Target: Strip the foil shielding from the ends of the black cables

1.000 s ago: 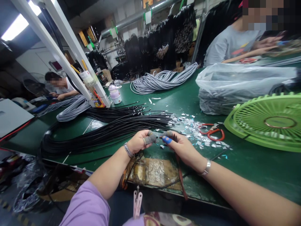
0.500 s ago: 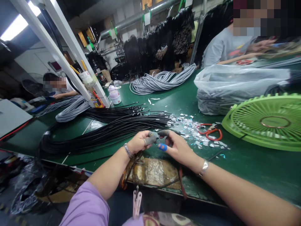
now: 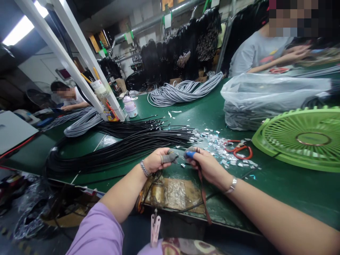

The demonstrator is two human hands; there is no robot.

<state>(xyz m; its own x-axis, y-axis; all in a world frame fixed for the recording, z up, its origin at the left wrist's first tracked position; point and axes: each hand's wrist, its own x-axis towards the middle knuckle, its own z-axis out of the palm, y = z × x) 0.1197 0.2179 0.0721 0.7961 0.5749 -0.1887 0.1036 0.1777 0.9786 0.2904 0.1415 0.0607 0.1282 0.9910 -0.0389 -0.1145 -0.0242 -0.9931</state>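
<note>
My left hand (image 3: 163, 158), with grey finger covers, is closed on the end of a black cable (image 3: 158, 174) that hangs below it toward the table edge. Just to its right, my right hand (image 3: 200, 159) pinches with a blue-wrapped thumb against covered fingers. Fine pale strands seem to run between the two hands, but what the right fingers grip is too small to make out. A small dark and white scrap (image 3: 183, 165) shows just below the gap. Behind the hands lies a thick bundle of black cables (image 3: 127, 148), its cut ends pointing right.
White and blue scraps (image 3: 212, 141) and red-handled scissors (image 3: 243, 152) lie right of the bundle. A green fan (image 3: 313, 138) and clear plastic bag (image 3: 273, 92) stand at right. Grey cables (image 3: 186, 92) lie behind. A taped board (image 3: 175, 194) sits at the front edge. Two people sit across.
My hands have drawn slightly apart, the right moving right and its blue thumb rising against the fingers. A small scrap now shows between and below them.
</note>
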